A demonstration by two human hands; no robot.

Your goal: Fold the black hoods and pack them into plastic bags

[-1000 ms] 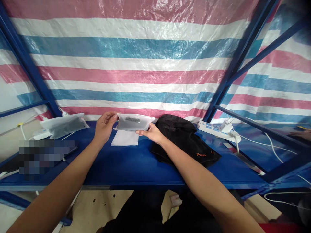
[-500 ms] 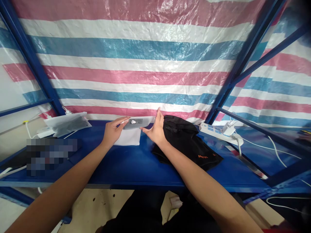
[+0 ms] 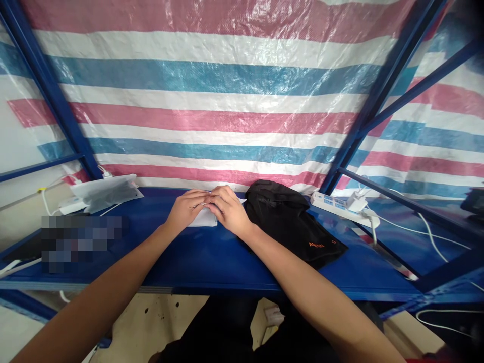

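A thin pale bag [image 3: 242, 200] is at the centre of the frame, mostly hidden by fingers; its white edge pokes out at the right. The left hand [image 3: 186, 207] and right hand [image 3: 229, 209] meet there, fingers curled, thumbs tucked in, both pinching it. Just below is a flat white sheet [image 3: 204, 219] on the smooth, glossy blue table [image 3: 181, 269]. Right of centre lies crumpled black cloth [image 3: 283, 217], then a plastic power strip [image 3: 338, 205]. A frosted pouch [image 3: 109, 192] sits at left; shiny, wrinkled striped tarp [image 3: 212, 75] fills the top.
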